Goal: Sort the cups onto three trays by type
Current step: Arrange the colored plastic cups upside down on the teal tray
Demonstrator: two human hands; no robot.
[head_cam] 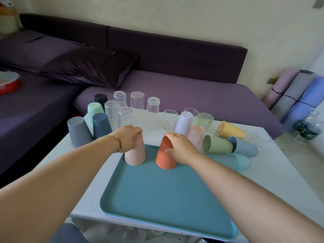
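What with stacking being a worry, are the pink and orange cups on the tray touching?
Apart. The head view shows a strip of bare tray between the pink cup and the orange cup.

place: home living room | purple corner sofa (175,88) with dark cushion (91,67) across upper frame | rolled mats (294,100) against wall at right | low white bench (263,172) before sofa

Head-worn view, angled down — close over table (273,172)
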